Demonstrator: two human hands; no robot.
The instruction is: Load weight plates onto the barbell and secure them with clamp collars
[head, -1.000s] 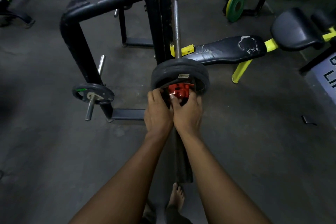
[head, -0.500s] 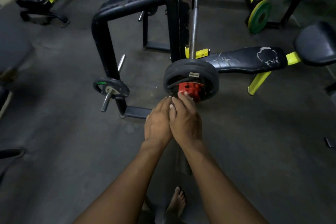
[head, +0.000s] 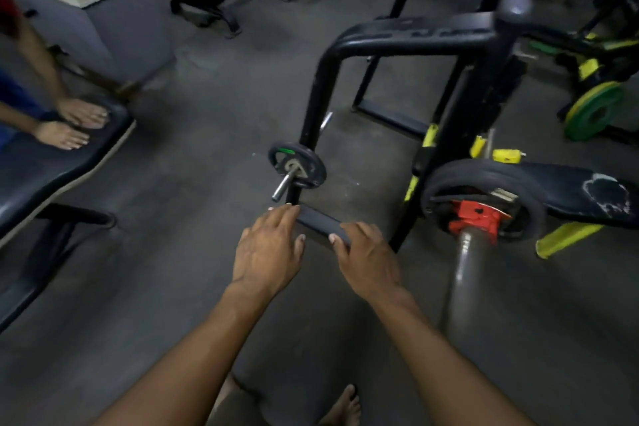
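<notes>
- Hovering palm-down over the floor, the left hand [head: 268,249] and right hand [head: 368,258] are both released, fingers loosely spread, grasping nothing.
- The red plastic clamp collar [head: 475,216] sits on the grey steel barbell sleeve [head: 465,263], pressed against the black rubber weight plate [head: 484,180]; all three lie well to the right of the right hand, apart from it.
- A small black iron plate with a green mark [head: 298,166] hangs on a chrome storage peg of the black tubular bench rack [head: 397,38], just beyond the left fingertips [head: 287,209], not touching.
- Dark grey concrete floor [head: 173,218]; a gym room, with a green-and-yellow plate [head: 593,111] far right and a black padded bench with a torn patch [head: 587,194] behind the loaded plate.
- Left edge: another person's two hands [head: 72,123] rest on a dark padded seat [head: 52,162]; the body is cut off.
- The view is blurred; the collar's lever position is unreadable. A bare foot [head: 340,408] shows at the bottom edge.
</notes>
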